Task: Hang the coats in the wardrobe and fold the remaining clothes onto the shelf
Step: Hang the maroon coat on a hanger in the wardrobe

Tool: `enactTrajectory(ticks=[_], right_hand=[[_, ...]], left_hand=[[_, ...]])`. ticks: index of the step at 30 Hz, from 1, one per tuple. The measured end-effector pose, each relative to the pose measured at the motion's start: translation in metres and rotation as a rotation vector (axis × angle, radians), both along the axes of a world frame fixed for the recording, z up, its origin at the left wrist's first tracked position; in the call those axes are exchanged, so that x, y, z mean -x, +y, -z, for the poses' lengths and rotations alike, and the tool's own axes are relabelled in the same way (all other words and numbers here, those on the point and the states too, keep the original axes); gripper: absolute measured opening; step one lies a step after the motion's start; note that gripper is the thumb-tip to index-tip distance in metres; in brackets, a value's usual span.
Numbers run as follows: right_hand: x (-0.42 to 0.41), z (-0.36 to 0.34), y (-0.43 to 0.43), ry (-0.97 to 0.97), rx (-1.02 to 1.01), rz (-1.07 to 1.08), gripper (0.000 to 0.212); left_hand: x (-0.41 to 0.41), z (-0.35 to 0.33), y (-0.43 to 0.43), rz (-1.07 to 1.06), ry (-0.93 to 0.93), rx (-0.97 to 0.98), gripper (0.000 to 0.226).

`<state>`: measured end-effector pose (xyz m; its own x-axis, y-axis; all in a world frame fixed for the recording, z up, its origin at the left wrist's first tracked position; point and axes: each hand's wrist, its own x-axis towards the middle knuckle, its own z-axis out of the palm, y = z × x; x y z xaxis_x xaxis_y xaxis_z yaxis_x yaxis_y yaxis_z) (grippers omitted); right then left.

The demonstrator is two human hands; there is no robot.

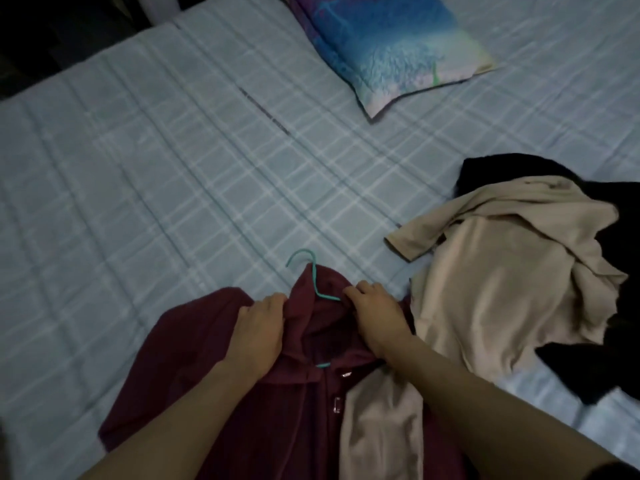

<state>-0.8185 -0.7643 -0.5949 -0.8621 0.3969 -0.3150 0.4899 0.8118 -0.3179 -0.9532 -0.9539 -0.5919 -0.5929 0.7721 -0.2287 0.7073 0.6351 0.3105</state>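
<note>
Head view. Maroon coat point(214, 386) lies flat on the bed point(156, 174), nearest the camera, so the teal hanger point(313, 271) can be seated inside. Left hand point(258, 329) and right hand point(375, 315) each pinch the coat's collar over the hanger's shoulders; hook pokes out beyond. Right of the coat: beige garment point(502, 271) heaped on black clothes point(502, 171), probably awaiting folding. Far beyond: pillow point(391, 46).

A wide bed point(173, 150) covered in a pale blue checked sheet fills the dimly lit view; a blue patterned pillow point(391, 43) lies at its far side; darkness beyond.
</note>
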Motion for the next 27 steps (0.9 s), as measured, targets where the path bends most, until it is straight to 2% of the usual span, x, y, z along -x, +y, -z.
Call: enactTrajectory(ticks=[8,12,20,27], right_hand=[[-0.009,-0.110,0.001,0.182,0.027,-0.028,0.033],[-0.036,-0.165,-0.012,0.283,0.028,-0.006,0.034],[-0.093,-0.293,-0.044,0.450,-0.067,-0.047,0.029],[-0.138,-0.410,-0.089,0.696,-0.102,-0.061,0.029]], left_hand=[[-0.006,-0.108,-0.019,0.003,0.130,-0.227,0.013],[-0.019,-0.174,-0.036,0.040,0.208,-0.301,0.026],[-0.075,-0.299,-0.077,0.033,0.346,-0.458,0.026],[-0.116,-0.414,-0.120,0.050,0.502,-0.618,0.023]])
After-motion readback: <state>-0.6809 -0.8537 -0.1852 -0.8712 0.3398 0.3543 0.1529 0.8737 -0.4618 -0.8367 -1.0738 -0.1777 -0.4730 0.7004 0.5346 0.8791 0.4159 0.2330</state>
